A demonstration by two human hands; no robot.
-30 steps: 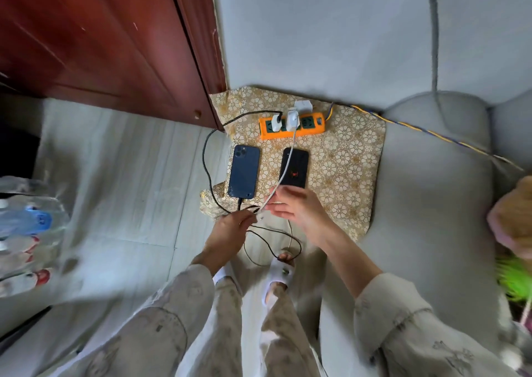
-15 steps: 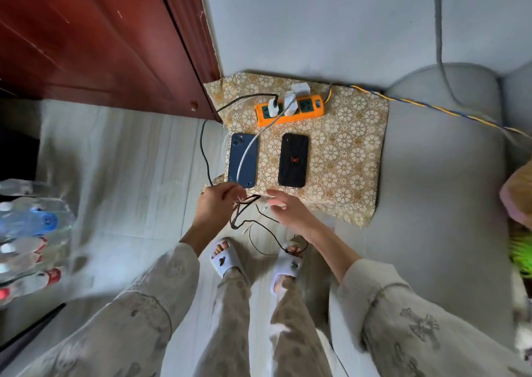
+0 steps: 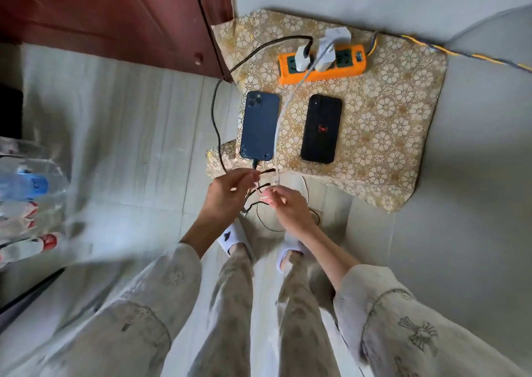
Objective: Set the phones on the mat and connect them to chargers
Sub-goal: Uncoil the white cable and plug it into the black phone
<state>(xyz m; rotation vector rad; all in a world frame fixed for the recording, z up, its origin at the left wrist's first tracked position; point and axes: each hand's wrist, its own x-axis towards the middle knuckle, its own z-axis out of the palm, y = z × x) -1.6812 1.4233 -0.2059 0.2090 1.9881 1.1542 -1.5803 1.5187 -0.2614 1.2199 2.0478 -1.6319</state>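
Note:
A blue phone (image 3: pixel 260 125) and a black phone (image 3: pixel 321 129) lie face down side by side on the gold floral mat (image 3: pixel 397 117). A black cable (image 3: pixel 214 112) runs from the orange power strip (image 3: pixel 322 65) round to the blue phone's bottom port. A white cable (image 3: pixel 280 117) drops from a white charger (image 3: pixel 325 52) on the strip, between the phones, to my right hand (image 3: pixel 288 207), which pinches it near its end. My left hand (image 3: pixel 230 192) holds loops of the black cable just below the mat's front edge.
A dark wooden cabinet (image 3: pixel 115 17) stands at the back left. Plastic bottles (image 3: pixel 26 192) sit at the left edge. A grey sofa arm (image 3: pixel 475 189) lies under the mat's right side. My feet in white slippers (image 3: pixel 233 238) stand on the pale floor.
The white cable has swung from across the blue phone to the gap between the phones. Both hands have drawn back a little from the mat's edge, still holding the cables.

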